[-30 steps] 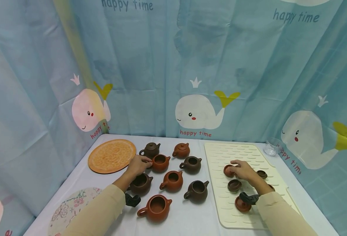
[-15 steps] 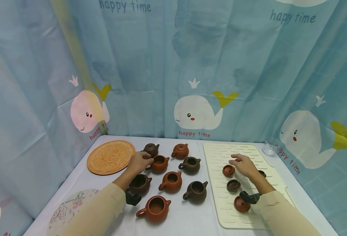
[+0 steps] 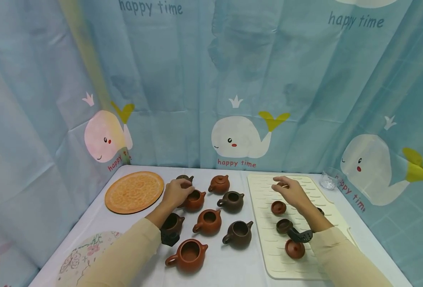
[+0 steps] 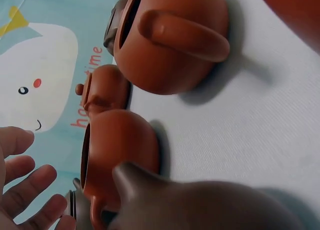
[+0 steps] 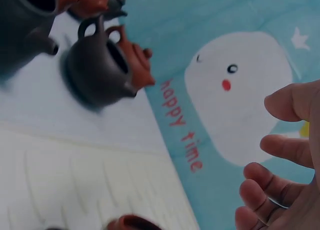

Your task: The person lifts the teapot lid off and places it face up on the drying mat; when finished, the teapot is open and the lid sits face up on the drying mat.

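My left hand hovers over a reddish clay teapot that has no lid on it. In the left wrist view its fingers are spread and relaxed, apart from the teapots. Behind it, partly hidden, stands a dark lidded teapot. Raised above the cream mat, my right hand has loosely bent fingers and holds nothing. Nearest to it lies a reddish lid. A dark lid and another reddish lid lie closer to me; a further dark lid is mostly hidden by the right wrist.
Several open teapots, including a dark teapot and a reddish teapot, stand mid-table. A lidded reddish teapot is behind them. The cream mat is at right, with a clear cup beyond. An orange round mat lies left.
The left hand has left the reddish teapot's handle and risen slightly to the right. The right hand has lifted off the reddish lid and moved up and back.
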`<action>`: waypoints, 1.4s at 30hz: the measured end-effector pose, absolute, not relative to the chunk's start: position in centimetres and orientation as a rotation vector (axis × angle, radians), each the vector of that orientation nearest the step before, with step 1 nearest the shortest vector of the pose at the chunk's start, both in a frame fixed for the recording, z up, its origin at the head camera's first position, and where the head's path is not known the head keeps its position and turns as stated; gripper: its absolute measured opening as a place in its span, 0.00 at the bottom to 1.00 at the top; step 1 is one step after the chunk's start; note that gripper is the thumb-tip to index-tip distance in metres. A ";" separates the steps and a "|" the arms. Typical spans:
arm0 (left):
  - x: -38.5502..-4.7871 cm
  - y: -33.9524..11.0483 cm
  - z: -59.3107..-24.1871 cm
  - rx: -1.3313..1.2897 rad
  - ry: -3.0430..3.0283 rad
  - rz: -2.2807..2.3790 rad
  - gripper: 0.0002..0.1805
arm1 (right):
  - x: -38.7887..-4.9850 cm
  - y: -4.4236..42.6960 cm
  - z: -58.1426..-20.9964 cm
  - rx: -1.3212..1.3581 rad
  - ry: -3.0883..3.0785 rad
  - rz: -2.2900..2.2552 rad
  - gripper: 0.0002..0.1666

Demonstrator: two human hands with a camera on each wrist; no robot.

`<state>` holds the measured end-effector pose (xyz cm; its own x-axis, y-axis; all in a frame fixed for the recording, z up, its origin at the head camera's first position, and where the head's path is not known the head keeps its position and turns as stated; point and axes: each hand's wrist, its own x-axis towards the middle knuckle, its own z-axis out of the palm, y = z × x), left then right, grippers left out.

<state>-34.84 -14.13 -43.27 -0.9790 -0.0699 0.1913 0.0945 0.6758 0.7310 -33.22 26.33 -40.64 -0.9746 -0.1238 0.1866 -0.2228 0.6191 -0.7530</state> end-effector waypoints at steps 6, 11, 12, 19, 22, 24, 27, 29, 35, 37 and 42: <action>-35.5 -13.1 -43.3 -0.008 -2.669 -1.187 0.14 | -34.1 24.5 -39.5 0.344 -2.691 1.327 0.27; -36.2 -12.1 -42.9 -0.015 -2.659 -1.207 0.13 | -35.4 21.9 -38.8 0.363 -2.671 1.433 0.27; -36.3 -11.9 -42.9 -0.017 -2.657 -1.206 0.13 | -35.7 21.4 -38.8 0.371 -2.666 1.457 0.27; -37.3 -10.5 -43.1 -0.035 -2.677 -1.207 0.11 | -37.7 17.9 -39.2 0.422 -2.638 1.541 0.24; -37.8 -10.1 -43.0 -0.047 -2.676 -1.214 0.11 | -38.6 16.7 -39.7 0.429 -2.620 1.552 0.22; -38.2 -9.9 -43.1 -0.045 -2.686 -1.214 0.10 | -39.1 15.8 -40.1 0.419 -2.628 1.555 0.21; -38.6 -9.5 -43.2 -0.046 -2.726 -1.197 0.11 | -39.8 14.6 -40.9 0.383 -2.662 1.566 0.20; -38.9 -9.3 -43.3 -0.058 -2.768 -1.169 0.11 | -40.1 13.8 -41.3 0.355 -2.679 1.570 0.20; -39.6 -8.6 -43.2 -0.096 -2.843 -1.091 0.12 | -41.2 12.3 -42.2 0.282 -2.670 1.570 0.18; -39.7 -8.4 -43.2 -0.103 -2.854 -1.073 0.11 | -41.4 11.9 -42.5 0.276 -2.675 1.559 0.18; -39.9 -7.7 -43.9 -0.105 -2.897 -0.957 0.07 | -41.5 11.0 -43.2 0.252 -2.711 1.472 0.16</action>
